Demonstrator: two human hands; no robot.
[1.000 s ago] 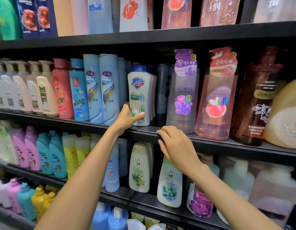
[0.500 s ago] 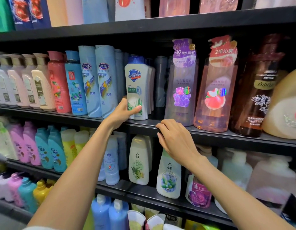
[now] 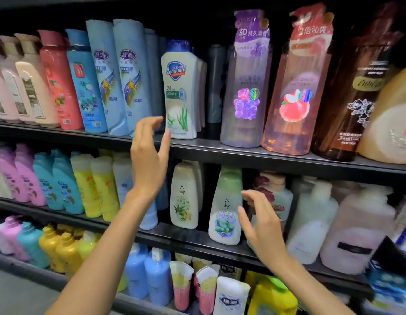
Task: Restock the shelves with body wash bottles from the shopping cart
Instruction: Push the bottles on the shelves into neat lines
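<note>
On the far left of the shelf stand cream and pink bottles, then two tall blue bottles. Just right of them the left hand hangs in front of the shelf edge, fingers loosely spread and holding nothing, its fingertips just beside the foot of the white aloe bottle, which stands upright at the front of its row. Further right stand the purple bottle and the pink bottle. Lower down, the right hand hovers wide and empty before the green-capped bottle. The cart is out of view. To finish well, I judge the white bottle should face forward, flush with the edge, before either hand reaches for another.
</note>
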